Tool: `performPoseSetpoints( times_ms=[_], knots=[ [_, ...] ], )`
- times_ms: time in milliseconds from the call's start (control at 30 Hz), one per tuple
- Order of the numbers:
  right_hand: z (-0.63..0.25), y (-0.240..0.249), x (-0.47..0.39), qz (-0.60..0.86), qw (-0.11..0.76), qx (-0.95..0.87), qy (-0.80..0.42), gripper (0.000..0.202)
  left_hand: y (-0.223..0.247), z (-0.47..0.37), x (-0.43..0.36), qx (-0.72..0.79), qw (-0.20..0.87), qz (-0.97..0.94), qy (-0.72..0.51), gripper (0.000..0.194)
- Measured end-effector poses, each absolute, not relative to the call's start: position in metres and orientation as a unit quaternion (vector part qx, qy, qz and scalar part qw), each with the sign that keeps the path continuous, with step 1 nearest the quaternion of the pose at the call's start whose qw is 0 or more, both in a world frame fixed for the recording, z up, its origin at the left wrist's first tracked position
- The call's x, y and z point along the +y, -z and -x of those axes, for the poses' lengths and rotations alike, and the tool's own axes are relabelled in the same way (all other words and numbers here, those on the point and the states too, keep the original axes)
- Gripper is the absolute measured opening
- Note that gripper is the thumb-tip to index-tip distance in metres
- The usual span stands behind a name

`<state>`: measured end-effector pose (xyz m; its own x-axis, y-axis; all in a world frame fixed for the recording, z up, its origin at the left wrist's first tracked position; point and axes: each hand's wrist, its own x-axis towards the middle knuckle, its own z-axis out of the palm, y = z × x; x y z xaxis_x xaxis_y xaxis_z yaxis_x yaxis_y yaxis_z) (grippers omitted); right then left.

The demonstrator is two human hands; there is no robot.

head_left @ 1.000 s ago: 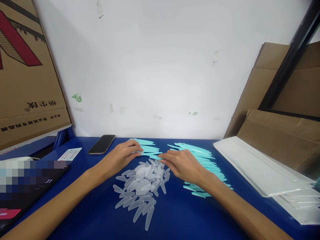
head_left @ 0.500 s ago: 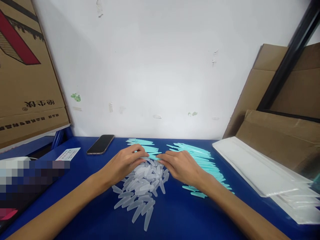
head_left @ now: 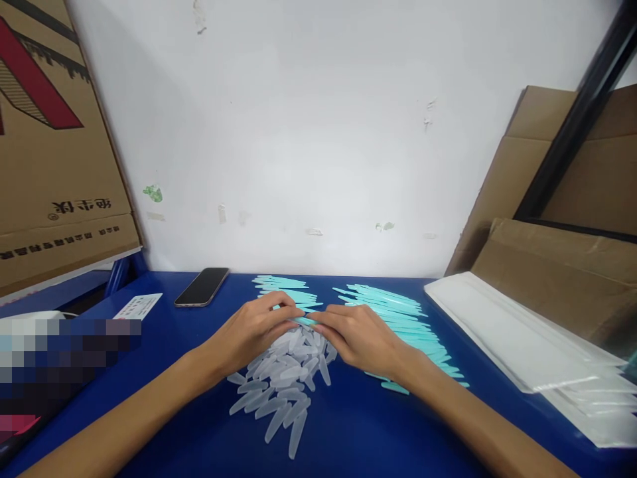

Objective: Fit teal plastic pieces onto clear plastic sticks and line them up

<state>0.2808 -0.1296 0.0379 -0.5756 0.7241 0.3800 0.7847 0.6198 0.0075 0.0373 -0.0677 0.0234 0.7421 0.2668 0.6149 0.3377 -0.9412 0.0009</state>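
Toward the far edge of the table (head_left: 368, 435), the left hand (head_left: 251, 330) and right hand (head_left: 363, 335) narrowly pinch a teal strip (head_left: 304, 321) from opposite ends, apparently to steady it, above pale pieces (head_left: 281, 372) seemingly heaped there for easy reach.

Two hands (head_left: 365, 338), one phone (head_left: 202, 287), one card (head_left: 138, 307) — and dozens each of turquoise strips (head_left: 415, 328) and frosted pieces (head_left: 287, 374).

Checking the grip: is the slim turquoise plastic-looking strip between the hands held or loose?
Held: the left hand and right hand pinch the turquoise strip from either side, its middle showing between them.
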Motion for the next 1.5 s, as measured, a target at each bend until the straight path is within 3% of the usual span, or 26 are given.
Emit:
performPoseSetpoints(
  times_ms=[400,900,1267,1500],
  knots=[
    [-0.279,-0.037,-0.134,0.416,0.21,-0.885,0.007,0.054,-0.028,-0.04,-0.073,-0.157,0.099,0.923,0.338,0.022],
    [-0.274,-0.04,-0.142,0.409,0.19,-0.893,0.014,0.052,-0.029,-0.048,-0.09,-0.125,0.05,0.922,0.362,0.02],
    [-0.29,-0.044,-0.124,0.443,0.238,-0.856,0.118,0.035,-0.037,-0.033,-0.066,-0.223,0.147,0.875,0.404,0.027],
    [-0.302,-0.037,-0.116,0.408,0.241,-0.872,0.122,0.033,-0.037,-0.037,-0.077,-0.211,0.018,0.903,0.373,0.024]
  ],
)
